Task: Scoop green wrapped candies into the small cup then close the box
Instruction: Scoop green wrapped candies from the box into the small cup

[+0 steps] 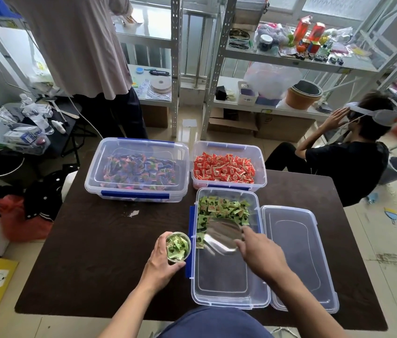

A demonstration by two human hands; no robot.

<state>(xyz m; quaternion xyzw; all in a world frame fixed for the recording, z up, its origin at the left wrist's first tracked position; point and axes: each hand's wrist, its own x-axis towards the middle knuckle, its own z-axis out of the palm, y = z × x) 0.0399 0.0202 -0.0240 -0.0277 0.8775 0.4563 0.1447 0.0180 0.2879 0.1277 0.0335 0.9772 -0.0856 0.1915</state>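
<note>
An open clear plastic box (226, 296) with blue latches sits on the dark table (95, 252). Green wrapped candies (221, 208) fill its far end. My right hand (257, 250) grips a clear scoop (221, 235) inside the box, just short of the candies. My left hand (162, 258) holds the small clear cup (178, 246) beside the box's left wall; the cup is filled with green candies. The box's clear lid (299, 259) lies flat on the table to the right of the box.
A lidded box of multicoloured candies (136, 169) stands at the table's far left. An open box of red candies (227, 167) stands beside it. One person stands beyond the table at left, another sits at right. Shelves line the back.
</note>
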